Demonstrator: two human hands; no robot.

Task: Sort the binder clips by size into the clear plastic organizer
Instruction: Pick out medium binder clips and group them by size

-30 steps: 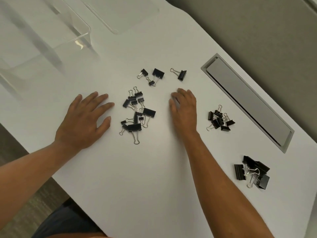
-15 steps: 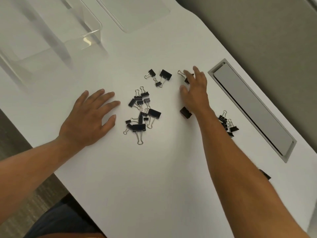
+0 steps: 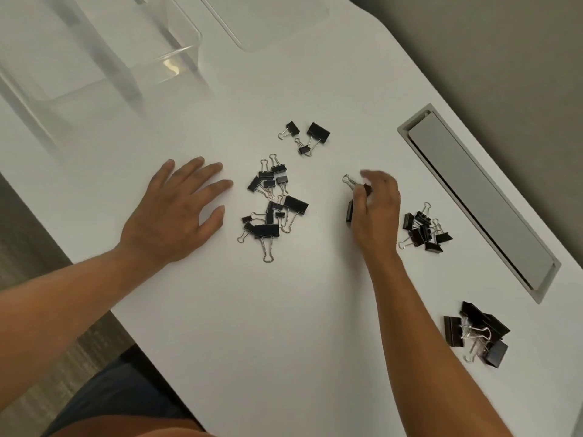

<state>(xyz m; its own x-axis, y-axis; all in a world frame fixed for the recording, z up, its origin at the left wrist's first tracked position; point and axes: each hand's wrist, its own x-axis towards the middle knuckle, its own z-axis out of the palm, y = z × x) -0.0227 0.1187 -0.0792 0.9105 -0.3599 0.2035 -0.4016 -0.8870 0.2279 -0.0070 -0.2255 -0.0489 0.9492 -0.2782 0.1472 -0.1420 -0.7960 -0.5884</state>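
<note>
Black binder clips lie on a white table. A mixed heap (image 3: 273, 205) sits in the middle, with three more clips (image 3: 304, 137) beyond it. My left hand (image 3: 176, 212) rests flat and open on the table left of the heap. My right hand (image 3: 375, 206) pinches a medium binder clip (image 3: 355, 184) by its body, wire handles pointing left. Another black clip (image 3: 349, 211) lies just under the hand's thumb side. A pile of medium clips (image 3: 421, 228) lies right of that hand, and a pile of large clips (image 3: 476, 334) nearer me. The clear plastic organizer (image 3: 104, 48) stands at the far left.
A grey cable hatch (image 3: 479, 197) is set into the table at the right, near the edge. A clear flat lid or tray (image 3: 268, 17) lies at the far centre. The table's near edge runs diagonally below my left forearm.
My right hand reached out to the far single clip, closed its fingers on it and drew it back toward me. The left hand has stayed flat.
</note>
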